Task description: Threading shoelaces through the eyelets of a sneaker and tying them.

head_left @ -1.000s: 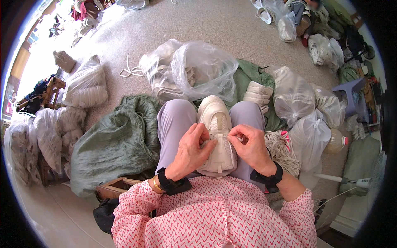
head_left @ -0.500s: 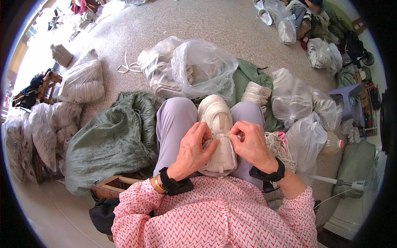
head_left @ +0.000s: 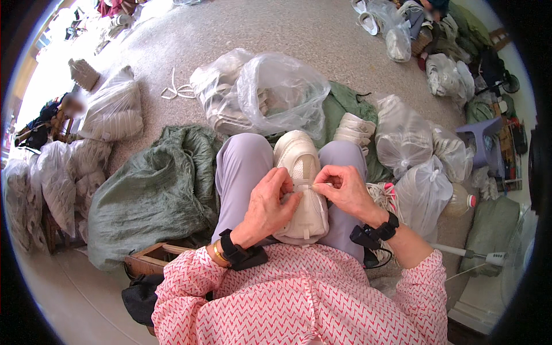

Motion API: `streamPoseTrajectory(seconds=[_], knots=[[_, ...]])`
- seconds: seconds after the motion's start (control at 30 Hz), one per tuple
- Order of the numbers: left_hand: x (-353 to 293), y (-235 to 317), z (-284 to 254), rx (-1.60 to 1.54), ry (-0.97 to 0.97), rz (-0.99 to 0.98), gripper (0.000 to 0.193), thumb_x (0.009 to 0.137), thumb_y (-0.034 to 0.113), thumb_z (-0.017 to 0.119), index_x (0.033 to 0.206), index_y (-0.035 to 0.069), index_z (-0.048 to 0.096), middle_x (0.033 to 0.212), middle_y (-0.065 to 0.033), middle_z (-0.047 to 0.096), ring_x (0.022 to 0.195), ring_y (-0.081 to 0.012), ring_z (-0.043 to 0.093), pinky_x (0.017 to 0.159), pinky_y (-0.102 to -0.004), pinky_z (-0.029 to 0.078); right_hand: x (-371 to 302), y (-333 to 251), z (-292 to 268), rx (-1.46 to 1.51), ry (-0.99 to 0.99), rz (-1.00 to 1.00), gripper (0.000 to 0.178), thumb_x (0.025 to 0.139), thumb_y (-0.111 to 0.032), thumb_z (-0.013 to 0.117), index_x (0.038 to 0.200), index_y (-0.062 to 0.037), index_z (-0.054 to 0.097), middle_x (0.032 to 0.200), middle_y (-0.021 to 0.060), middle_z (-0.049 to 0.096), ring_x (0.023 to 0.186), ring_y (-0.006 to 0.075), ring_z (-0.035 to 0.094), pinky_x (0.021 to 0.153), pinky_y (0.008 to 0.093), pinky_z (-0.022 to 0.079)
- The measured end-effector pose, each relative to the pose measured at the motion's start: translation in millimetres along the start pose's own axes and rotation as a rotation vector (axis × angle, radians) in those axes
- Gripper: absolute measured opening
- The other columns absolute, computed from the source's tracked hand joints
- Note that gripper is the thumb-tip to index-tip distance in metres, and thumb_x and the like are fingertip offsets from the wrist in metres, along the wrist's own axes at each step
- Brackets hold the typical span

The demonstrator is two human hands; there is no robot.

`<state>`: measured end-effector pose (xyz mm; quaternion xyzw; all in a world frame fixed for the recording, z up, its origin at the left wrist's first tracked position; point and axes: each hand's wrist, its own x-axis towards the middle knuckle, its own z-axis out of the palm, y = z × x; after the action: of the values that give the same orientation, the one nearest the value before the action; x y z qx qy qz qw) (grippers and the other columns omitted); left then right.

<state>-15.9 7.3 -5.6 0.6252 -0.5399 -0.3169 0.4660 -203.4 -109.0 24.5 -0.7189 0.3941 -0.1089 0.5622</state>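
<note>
Swung outward at the elbow since half a second ago, the person's bare right forearm [head_left: 415,247] now exposes more of the small black box [head_left: 363,236] strapped at its wrist, while the left hand [head_left: 267,202] keeps almost the same place. Reaching in from the right with the wrist bent, the right hand [head_left: 351,192] brings thumb and forefinger together in a narrow pinch on what looks like a thin white lace [head_left: 329,185], mostly hidden by the fingers. Opposite it, the left hand lies with its back upward, thumb and forefinger curled close at the near-left edge of the opening; whether they grip anything cannot be told. Between both hands, an off-white sneaker with mesh panels [head_left: 309,215] lies lengthwise between knees in pale lilac trousers [head_left: 244,164], its rounded end pointing away from the pink-and-white zigzag-patterned blouse [head_left: 287,287], its place barely changed. At far left, another person [head_left: 73,105] has come into view near bagged goods. Beyond the knees sits a large clear plastic bag [head_left: 282,86] of pale pieces, with a crumpled dark green cloth sack [head_left: 152,192] to the left and a stack of cream shoe pieces [head_left: 355,132] just beside the right knee
</note>
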Motion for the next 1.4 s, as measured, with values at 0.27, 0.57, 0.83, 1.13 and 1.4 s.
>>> streamPoseTrajectory(seconds=[0.27,0.57,0.83,1.13,1.4], knots=[[5.5,-2.8,3.6,0.055,-0.012,-0.027,0.020,0.084,0.005,0.071,0.089,0.002,0.052,0.081,-0.0129,0.054,0.070,-0.0308,0.058,0.064,-0.0430,0.047,-6.6,-3.9,11.4,-0.210,0.157,-0.218,0.013,0.087,-0.009,0.076,0.091,0.0023,0.072,0.079,0.0098,0.071,0.066,0.0158,0.063,0.061,0.0314,0.050],[6.5,1.9,1.1,0.040,-0.043,-0.056,0.018,0.085,0.005,0.070,0.087,0.001,0.053,0.080,-0.0130,0.054,0.069,-0.0294,0.057,0.064,-0.0412,0.047,-12.7,-1.9,6.1,-0.103,0.143,-0.114,0.011,0.088,-0.007,0.071,0.088,0.0036,0.069,0.081,0.0149,0.071,0.070,0.0275,0.068,0.065,0.0390,0.052],[5.5,2.2,4.0,0.024,-0.004,-0.027,0.016,0.086,0.003,0.070,0.096,0.003,0.057,0.085,-0.0106,0.056,0.070,-0.0259,0.059,0.065,-0.0379,0.050,-5.5,-0.7,14.5,-0.369,0.220,-0.334,0.006,0.089,-0.002,0.064,0.091,-0.0004,0.060,0.088,0.0170,0.065,0.083,0.0403,0.065,0.072,0.0499,0.050],[5.2,0.5,6.7,0.015,0.016,0.001,0.015,0.087,0.002,0.069,0.096,0.002,0.057,0.083,-0.0052,0.050,0.067,-0.0138,0.049,0.061,-0.0290,0.044,-4.1,1.0,12.9,-0.393,0.182,-0.392,0.007,0.088,-0.002,0.065,0.091,-0.0003,0.059,0.088,0.0174,0.064,0.084,0.0404,0.065,0.072,0.0502,0.050],[6.4,4.6,5.8,0.031,-0.009,-0.011,0.015,0.088,0.002,0.069,0.097,0.002,0.058,0.083,-0.0053,0.049,0.067,-0.0143,0.049,0.061,-0.0295,0.044,-6.0,2.6,17.2,-0.386,0.179,-0.446,0.007,0.088,-0.002,0.065,0.092,0.0007,0.059,0.088,0.0175,0.064,0.083,0.0403,0.065,0.071,0.0491,0.051]])
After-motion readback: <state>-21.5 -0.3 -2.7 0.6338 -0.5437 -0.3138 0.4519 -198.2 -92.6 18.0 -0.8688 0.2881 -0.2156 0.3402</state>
